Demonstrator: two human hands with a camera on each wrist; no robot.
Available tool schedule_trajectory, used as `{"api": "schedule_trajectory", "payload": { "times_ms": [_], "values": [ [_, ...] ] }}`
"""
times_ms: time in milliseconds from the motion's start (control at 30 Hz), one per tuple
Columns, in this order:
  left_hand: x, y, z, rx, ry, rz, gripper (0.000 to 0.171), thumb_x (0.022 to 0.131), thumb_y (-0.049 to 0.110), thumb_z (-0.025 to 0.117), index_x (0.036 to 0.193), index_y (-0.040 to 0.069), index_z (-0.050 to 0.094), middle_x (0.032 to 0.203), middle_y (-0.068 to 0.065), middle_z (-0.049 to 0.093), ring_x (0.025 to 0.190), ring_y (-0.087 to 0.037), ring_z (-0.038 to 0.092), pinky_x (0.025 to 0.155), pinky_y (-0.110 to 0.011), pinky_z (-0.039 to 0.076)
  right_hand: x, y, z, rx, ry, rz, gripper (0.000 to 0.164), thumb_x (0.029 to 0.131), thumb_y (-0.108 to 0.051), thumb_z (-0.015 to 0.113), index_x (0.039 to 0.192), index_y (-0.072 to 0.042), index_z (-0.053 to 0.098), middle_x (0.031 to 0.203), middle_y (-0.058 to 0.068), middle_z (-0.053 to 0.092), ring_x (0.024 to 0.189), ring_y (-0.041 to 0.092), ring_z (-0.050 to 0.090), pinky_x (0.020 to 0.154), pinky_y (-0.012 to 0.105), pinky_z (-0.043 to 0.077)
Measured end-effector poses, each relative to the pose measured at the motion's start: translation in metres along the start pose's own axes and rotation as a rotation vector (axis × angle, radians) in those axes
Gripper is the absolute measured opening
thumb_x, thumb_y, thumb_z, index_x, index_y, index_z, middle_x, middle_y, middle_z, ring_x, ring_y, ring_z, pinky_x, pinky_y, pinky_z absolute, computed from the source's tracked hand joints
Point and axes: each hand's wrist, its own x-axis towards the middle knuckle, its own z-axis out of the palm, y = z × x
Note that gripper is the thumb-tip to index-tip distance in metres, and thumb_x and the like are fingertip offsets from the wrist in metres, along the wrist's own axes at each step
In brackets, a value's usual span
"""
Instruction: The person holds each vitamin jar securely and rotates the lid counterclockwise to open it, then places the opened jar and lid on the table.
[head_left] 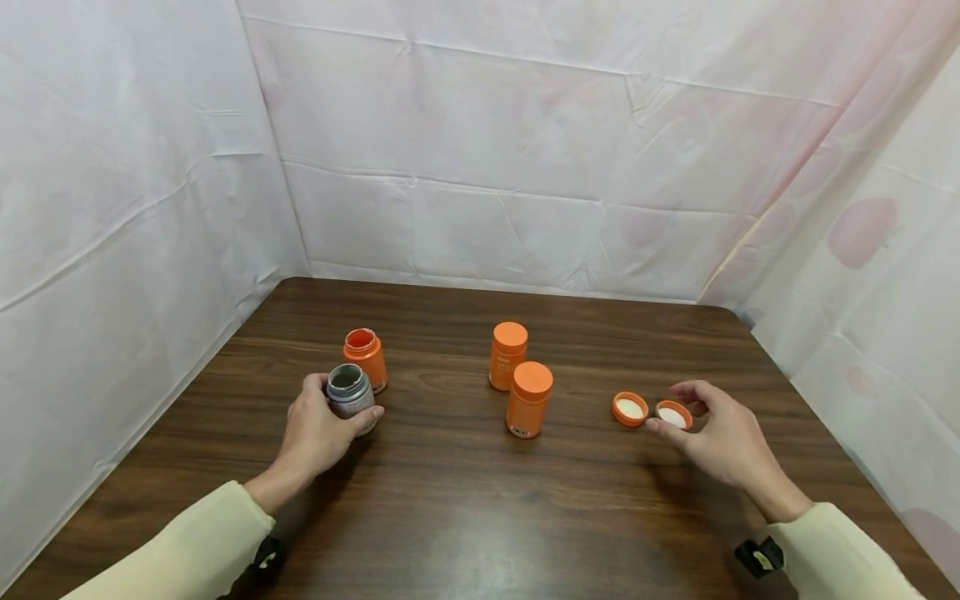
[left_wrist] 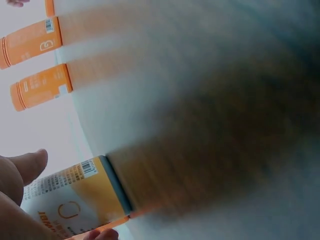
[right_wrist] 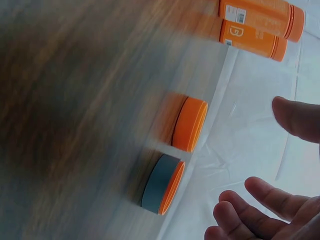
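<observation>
On the left of the table stands a grey open jar (head_left: 350,398), with my left hand (head_left: 318,429) reaching around it. In the left wrist view the thumb (left_wrist: 31,164) is straight and apart from the jar; fingertips show at its far side. An orange open jar (head_left: 366,364) stands right behind the grey one. My right hand (head_left: 723,433) is spread about a grey lid (head_left: 675,415) with an orange inner rim and white liner. The right wrist view shows thumb and fingers wide apart, holding nothing. Beside that lid lies an orange lid (head_left: 629,410), inside facing up.
Two orange jars with orange lids stand mid-table, a nearer jar (head_left: 528,404) and a farther jar (head_left: 507,357). The brown wooden table (head_left: 450,492) ends at a white curtain (head_left: 465,233) behind and at both sides.
</observation>
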Motion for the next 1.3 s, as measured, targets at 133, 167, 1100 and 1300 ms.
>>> {"api": "schedule_trajectory", "payload": {
  "times_ms": [133,167,1100,1300],
  "values": [
    [-0.002,0.005,-0.002,-0.014,0.050,0.025,0.093,0.080,0.039,0.089,0.141,-0.006,0.034,0.130,-0.028,0.051,0.121,-0.044,0.053,0.102,-0.059,0.041,-0.004,-0.007,0.002,0.016,0.017,-0.033,0.057,0.086,-0.049,0.081,0.122,-0.008,0.066,0.110,0.010,0.072,0.098,0.032,0.063,0.070,0.038,0.046],
    [-0.003,0.006,-0.002,-0.019,0.069,0.038,0.093,0.080,0.039,0.089,0.141,-0.005,0.035,0.129,-0.026,0.051,0.120,-0.043,0.053,0.101,-0.058,0.041,-0.005,-0.008,0.003,0.018,0.024,-0.044,0.056,0.086,-0.048,0.081,0.122,-0.009,0.066,0.111,0.009,0.072,0.098,0.032,0.063,0.070,0.038,0.047],
    [-0.011,0.041,0.008,0.050,0.211,0.505,0.089,0.074,0.033,0.094,0.142,0.001,0.045,0.136,-0.019,0.054,0.126,-0.034,0.052,0.099,-0.058,0.048,-0.030,-0.033,0.012,0.040,0.041,-0.169,0.055,0.087,-0.044,0.082,0.131,-0.015,0.063,0.124,0.014,0.067,0.107,0.037,0.066,0.086,0.060,0.049],
    [-0.013,0.050,0.013,0.050,0.190,0.538,0.085,0.077,0.037,0.092,0.142,0.003,0.048,0.141,-0.014,0.054,0.130,-0.033,0.051,0.099,-0.057,0.048,-0.033,-0.036,0.015,0.037,0.043,-0.209,0.060,0.088,-0.044,0.081,0.133,-0.008,0.063,0.127,0.011,0.067,0.115,0.036,0.062,0.090,0.059,0.048]
  ]
}}
